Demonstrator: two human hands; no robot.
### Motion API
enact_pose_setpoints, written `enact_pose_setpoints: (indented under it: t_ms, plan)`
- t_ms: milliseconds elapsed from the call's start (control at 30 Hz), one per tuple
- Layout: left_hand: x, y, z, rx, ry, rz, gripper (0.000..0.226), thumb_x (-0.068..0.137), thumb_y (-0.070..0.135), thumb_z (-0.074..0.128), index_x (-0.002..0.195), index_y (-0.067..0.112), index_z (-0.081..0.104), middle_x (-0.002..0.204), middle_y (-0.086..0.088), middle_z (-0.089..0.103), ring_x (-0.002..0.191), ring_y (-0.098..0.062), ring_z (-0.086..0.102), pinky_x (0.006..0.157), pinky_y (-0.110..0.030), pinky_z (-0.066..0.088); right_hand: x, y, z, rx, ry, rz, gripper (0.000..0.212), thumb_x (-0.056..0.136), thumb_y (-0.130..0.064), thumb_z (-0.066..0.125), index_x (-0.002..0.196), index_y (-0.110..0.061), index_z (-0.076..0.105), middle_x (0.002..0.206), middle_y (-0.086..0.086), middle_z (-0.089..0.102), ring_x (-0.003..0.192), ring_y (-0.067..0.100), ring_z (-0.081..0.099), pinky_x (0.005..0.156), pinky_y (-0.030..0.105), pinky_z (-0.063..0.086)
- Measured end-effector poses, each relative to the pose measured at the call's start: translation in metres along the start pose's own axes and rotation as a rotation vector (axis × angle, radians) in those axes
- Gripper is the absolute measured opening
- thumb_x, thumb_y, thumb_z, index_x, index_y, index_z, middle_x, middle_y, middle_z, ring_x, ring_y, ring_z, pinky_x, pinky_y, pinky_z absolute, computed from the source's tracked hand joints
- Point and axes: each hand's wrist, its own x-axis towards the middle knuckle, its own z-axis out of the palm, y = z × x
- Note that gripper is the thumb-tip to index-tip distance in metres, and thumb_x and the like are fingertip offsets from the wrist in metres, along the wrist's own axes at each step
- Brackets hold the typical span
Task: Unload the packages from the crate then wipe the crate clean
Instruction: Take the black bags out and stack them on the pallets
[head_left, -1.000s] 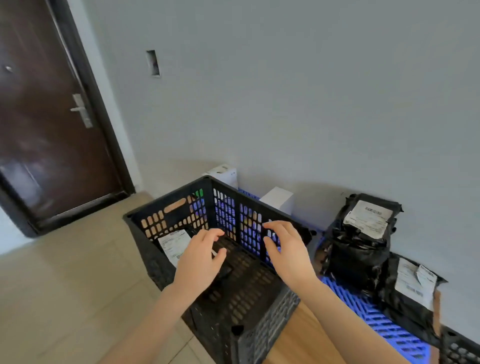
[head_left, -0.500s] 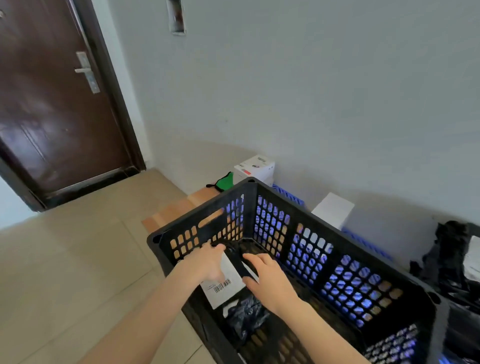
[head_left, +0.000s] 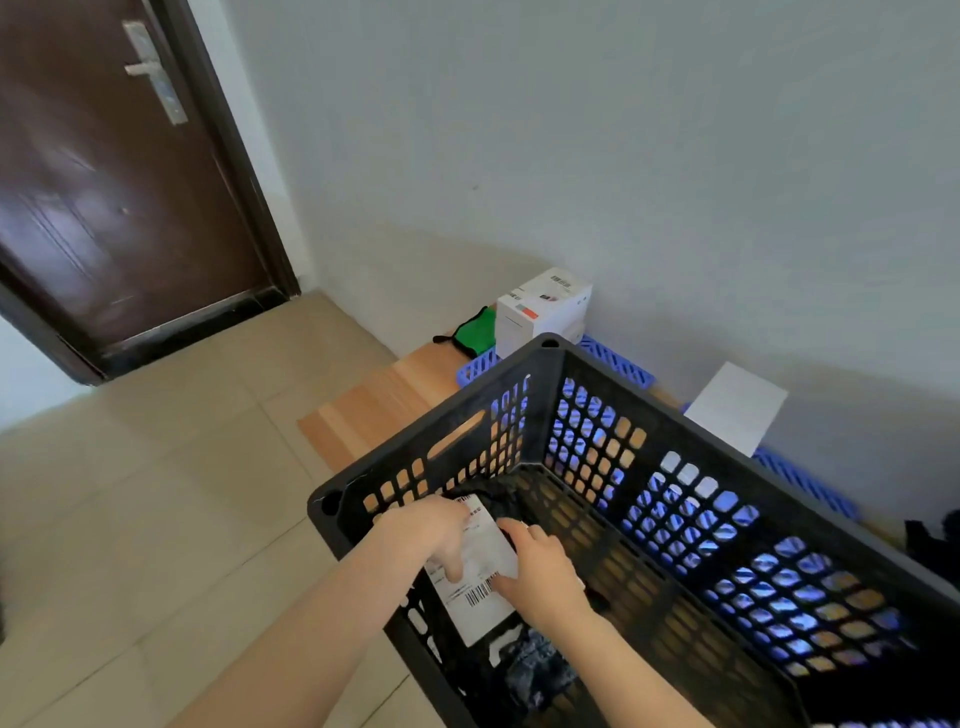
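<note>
A black perforated plastic crate (head_left: 550, 364) fills the lower right of the view. In its near left corner lies a black plastic mailer package (head_left: 535, 670) with a white barcode label. My left hand (head_left: 431, 530) grips the package's left edge, thumb over the label. My right hand (head_left: 540, 571) grips its right side with curled fingers. Both forearms reach down over the crate's near rim. The package's underside is hidden.
A white box (head_left: 540, 306) and a green cloth (head_left: 475, 330) sit on a blue tray (head_left: 618, 361) against the wall. A second white box (head_left: 735, 405) stands further right, a black package (head_left: 930, 545) at the right edge. A dark door (head_left: 104, 197) is left.
The view has swung left and closer over the crate. Both hands have gone from hovering above the crate down onto the labelled package and closed on it.
</note>
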Motion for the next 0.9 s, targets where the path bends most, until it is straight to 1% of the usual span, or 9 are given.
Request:
enact_pose_setpoints:
  t_ms: [133, 233, 300, 367, 533, 667, 767, 833, 900]
  plan:
    - [-0.002, -0.001, 0.0, -0.078, 0.007, 0.029, 0.078, 0.081, 0.029, 0.071, 0.147, 0.019, 0.03, 0.134, -0.007, 0.049, 0.119, -0.026, 0.052, 0.101, -0.045, 0.046, -0.003, -0.004, -0.006, 0.139, 0.067, -0.021, 0.062, 0.086, -0.014, 0.063, 0.14, -0.032, 0.036, 0.129, -0.003, 0.046, 0.117, 0.016, 0.047, 0.095, 0.028, 0.045]
    - [-0.009, 0.0, 0.003, -0.183, 0.047, 0.051, 0.08, 0.082, 0.027, 0.072, 0.149, 0.022, 0.028, 0.137, -0.004, 0.049, 0.122, -0.023, 0.051, 0.104, -0.043, 0.044, -0.009, -0.007, -0.016, 0.243, 0.091, -0.046, 0.058, 0.087, -0.004, 0.056, 0.135, -0.033, 0.041, 0.119, -0.004, 0.045, 0.094, 0.006, 0.049, 0.068, 0.014, 0.045]
    - [-0.019, 0.001, 0.006, -0.235, 0.085, 0.078, 0.082, 0.083, 0.025, 0.071, 0.15, 0.023, 0.025, 0.14, -0.004, 0.046, 0.126, -0.023, 0.048, 0.105, -0.042, 0.043, -0.016, -0.007, -0.024, 0.261, 0.122, -0.06, 0.053, 0.089, -0.003, 0.052, 0.134, -0.032, 0.044, 0.116, -0.006, 0.043, 0.087, 0.005, 0.048, 0.061, 0.012, 0.042]
    - [-0.03, 0.004, 0.01, -0.289, 0.136, 0.104, 0.083, 0.085, 0.028, 0.069, 0.152, 0.026, 0.02, 0.144, -0.005, 0.043, 0.13, -0.024, 0.045, 0.107, -0.04, 0.041, -0.026, -0.008, -0.035, 0.267, 0.173, -0.079, 0.049, 0.09, -0.002, 0.051, 0.132, -0.029, 0.048, 0.119, -0.005, 0.043, 0.087, 0.004, 0.047, 0.062, 0.009, 0.041]
    - [-0.067, 0.03, 0.017, -0.478, 0.367, 0.15, 0.078, 0.091, 0.058, 0.052, 0.153, 0.043, 0.008, 0.155, -0.013, 0.02, 0.138, -0.032, 0.032, 0.112, -0.041, 0.03, -0.066, -0.004, -0.07, 0.302, 0.381, -0.122, 0.043, 0.091, -0.002, 0.052, 0.128, -0.023, 0.055, 0.115, -0.004, 0.044, 0.085, 0.002, 0.046, 0.067, 0.0, 0.036]
    - [-0.11, 0.073, 0.03, -0.632, 0.641, 0.279, 0.075, 0.092, 0.053, 0.056, 0.152, 0.043, 0.012, 0.144, -0.001, 0.02, 0.122, -0.02, 0.043, 0.102, -0.027, 0.04, -0.119, 0.005, -0.103, 0.408, 0.606, -0.132, 0.04, 0.093, -0.004, 0.051, 0.127, -0.025, 0.057, 0.109, -0.009, 0.042, 0.087, -0.001, 0.047, 0.077, 0.006, 0.042]
    - [-0.142, 0.114, 0.042, -0.765, 0.854, 0.35, 0.074, 0.09, 0.049, 0.062, 0.15, 0.039, 0.019, 0.147, 0.002, 0.015, 0.134, -0.018, 0.032, 0.109, -0.03, 0.033, -0.167, 0.02, -0.124, 0.466, 0.762, -0.118, 0.039, 0.094, -0.006, 0.052, 0.128, -0.025, 0.056, 0.112, -0.009, 0.042, 0.089, -0.001, 0.046, 0.075, 0.006, 0.041]
    - [-0.161, 0.145, 0.048, -0.866, 0.887, 0.382, 0.072, 0.09, 0.046, 0.063, 0.149, 0.039, 0.023, 0.147, 0.002, 0.016, 0.139, -0.017, 0.025, 0.114, -0.034, 0.027, -0.201, 0.035, -0.138, 0.549, 0.842, -0.093, 0.038, 0.095, -0.007, 0.052, 0.129, -0.024, 0.056, 0.111, -0.008, 0.042, 0.092, 0.001, 0.047, 0.069, 0.002, 0.04]
    - [-0.176, 0.178, 0.055, -0.945, 0.848, 0.442, 0.069, 0.088, 0.045, 0.066, 0.143, 0.049, 0.024, 0.139, 0.004, 0.026, 0.13, -0.014, 0.034, 0.111, -0.033, 0.029, -0.237, 0.055, -0.153, 0.627, 0.938, -0.089, 0.038, 0.095, -0.007, 0.053, 0.13, -0.022, 0.056, 0.107, -0.007, 0.043, 0.092, 0.005, 0.05, 0.072, 0.006, 0.044]
